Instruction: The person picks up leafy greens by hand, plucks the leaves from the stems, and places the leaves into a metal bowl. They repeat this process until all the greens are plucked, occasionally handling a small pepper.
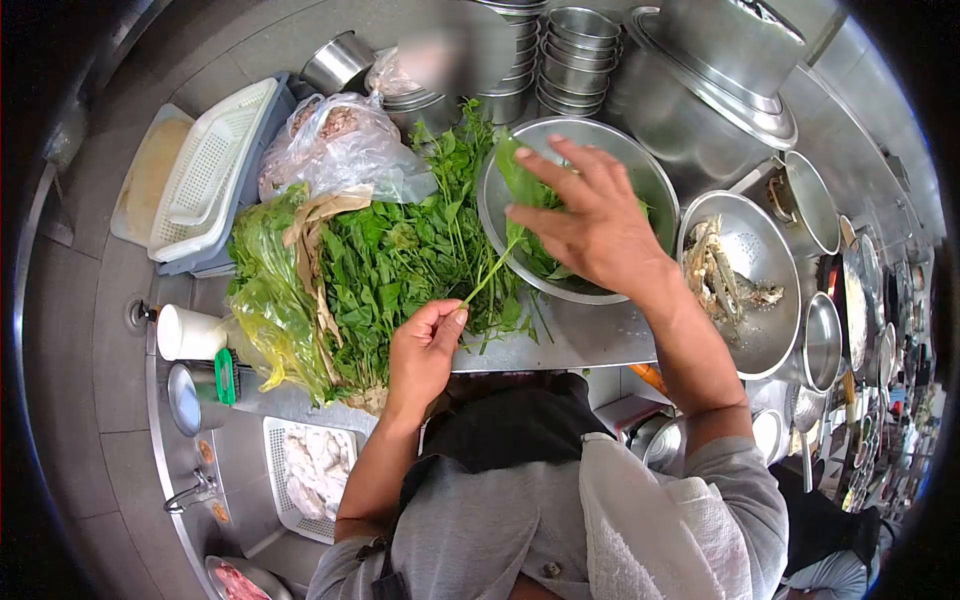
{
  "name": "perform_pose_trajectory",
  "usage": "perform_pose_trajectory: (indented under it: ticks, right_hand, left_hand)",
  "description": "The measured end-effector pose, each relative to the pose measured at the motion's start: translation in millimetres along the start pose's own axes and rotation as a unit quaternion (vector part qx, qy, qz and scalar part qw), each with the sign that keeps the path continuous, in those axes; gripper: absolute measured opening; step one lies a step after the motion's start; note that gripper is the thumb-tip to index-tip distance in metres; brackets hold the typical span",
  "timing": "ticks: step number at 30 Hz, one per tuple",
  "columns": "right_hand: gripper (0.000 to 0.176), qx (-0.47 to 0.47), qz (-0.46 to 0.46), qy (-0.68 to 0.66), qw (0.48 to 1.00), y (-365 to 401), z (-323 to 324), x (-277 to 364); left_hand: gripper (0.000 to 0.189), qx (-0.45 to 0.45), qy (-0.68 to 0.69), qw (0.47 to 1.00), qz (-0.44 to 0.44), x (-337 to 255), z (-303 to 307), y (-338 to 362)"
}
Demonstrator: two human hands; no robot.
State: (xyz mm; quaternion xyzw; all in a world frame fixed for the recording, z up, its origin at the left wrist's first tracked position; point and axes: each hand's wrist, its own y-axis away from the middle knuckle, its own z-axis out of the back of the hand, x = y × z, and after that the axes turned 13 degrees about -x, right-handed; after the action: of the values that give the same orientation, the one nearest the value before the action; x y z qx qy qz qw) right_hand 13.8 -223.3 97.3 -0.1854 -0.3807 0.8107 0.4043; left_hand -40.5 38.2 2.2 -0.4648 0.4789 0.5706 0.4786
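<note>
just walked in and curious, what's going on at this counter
A person is handling leafy greens at a steel counter. The left hand pinches a thin green stem, and the right hand is spread over a metal bowl holding some leaves. A pile of greens lies beside the bowl, with a colander of fish on its other side.

Left hand [425,345] pinching the low end of a thin green stem [490,278]. Right hand [590,225] over a metal bowl [488,205], fingers spread wide, touching the leaf [518,175] at the stem's top. More leaves down in the bowl. Big pile of greens [390,260] just beside the bowl. Fish [725,275] in a strainer [770,345] on the other side. White cup [190,332] near a yellow bag [262,300].
</note>
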Motion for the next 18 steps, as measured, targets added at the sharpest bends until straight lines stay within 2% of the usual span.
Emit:
perform_pose_trajectory:
  ticks: [2, 5, 8, 11, 13, 14, 18]
  right_hand:
    - [0.020, 0.044, 0.027, 0.004, 0.999, 4, -8, -5]
    - [0.016, 0.040, 0.003, -0.051, 0.998, 7, -11, -7]
    - [0.015, -0.005, -0.121, -0.213, 0.970, 20, -29, -19]
    - [0.019, -0.129, -0.340, -0.287, 0.886, 32, -30, -55]
    - [0.022, -0.121, -0.272, -0.095, 0.950, 27, -17, -63]
    - [0.022, -0.109, -0.192, 0.006, 0.975, 27, -12, -62]
    - [0.022, -0.042, -0.062, -0.026, 0.997, 10, -2, -15]
  left_hand:
    - [0.018, -0.003, -0.023, 1.000, -0.012, -4, 2, 1]
    - [0.017, -0.014, -0.018, 1.000, -0.013, -7, 2, 3]
    - [0.016, -0.007, -0.003, 1.000, 0.004, -7, 1, 4]
    - [0.016, -0.007, -0.011, 1.000, 0.002, -4, 3, 3]
    - [0.015, -0.009, -0.008, 1.000, 0.007, 0, 8, 3]
    - [0.016, -0.011, -0.008, 1.000, 0.008, 1, 9, 4]
    - [0.016, -0.004, -0.011, 1.000, 0.010, -2, 5, 2]
